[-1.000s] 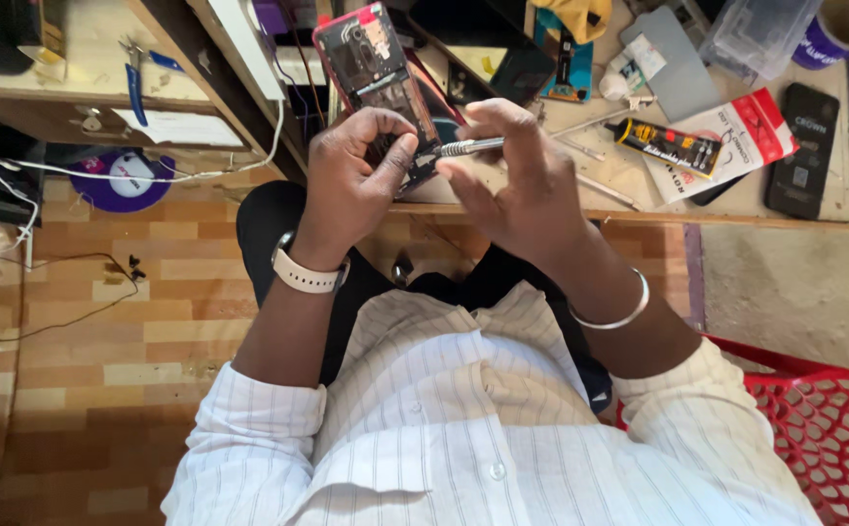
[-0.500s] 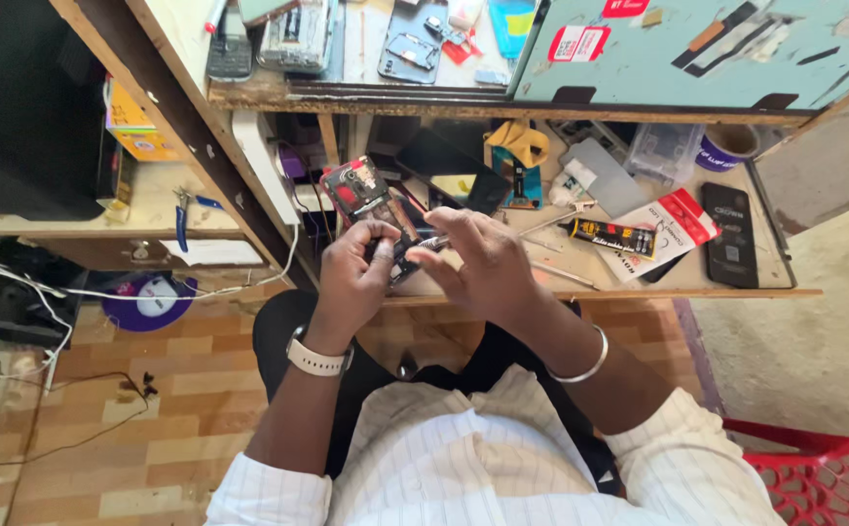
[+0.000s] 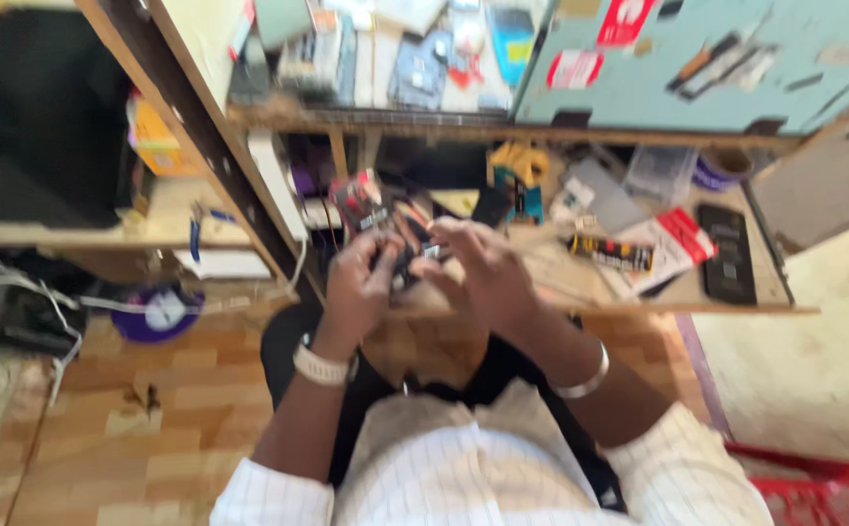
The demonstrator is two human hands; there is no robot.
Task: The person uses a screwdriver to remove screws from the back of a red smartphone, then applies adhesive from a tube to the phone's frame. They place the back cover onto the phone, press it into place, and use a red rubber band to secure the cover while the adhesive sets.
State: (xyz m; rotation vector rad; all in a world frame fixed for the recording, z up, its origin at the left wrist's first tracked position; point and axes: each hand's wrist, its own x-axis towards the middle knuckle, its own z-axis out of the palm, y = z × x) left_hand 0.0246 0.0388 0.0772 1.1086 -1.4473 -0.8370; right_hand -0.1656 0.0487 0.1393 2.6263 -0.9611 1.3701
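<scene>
Phone (image 3: 407, 255), small and dark, is sitting between both hands just over the desk's (image 3: 580, 292) front edge. Left hand (image 3: 361, 282) and right hand (image 3: 478, 268) fingers are curling around it. Looks light, stiff, probably fragile, so edges are the safest hold.

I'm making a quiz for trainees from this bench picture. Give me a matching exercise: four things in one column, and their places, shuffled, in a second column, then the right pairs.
Things
1. black phone
2. purple round thing
3. silver bangle
4. small dark gadget

Places
A. on the right wrist
B. on the floor, to the left under the bench
C. between the left hand and the right hand
D. flat on the lower shelf, far right

Pairs: 1-D, 2-B, 3-A, 4-C
</scene>
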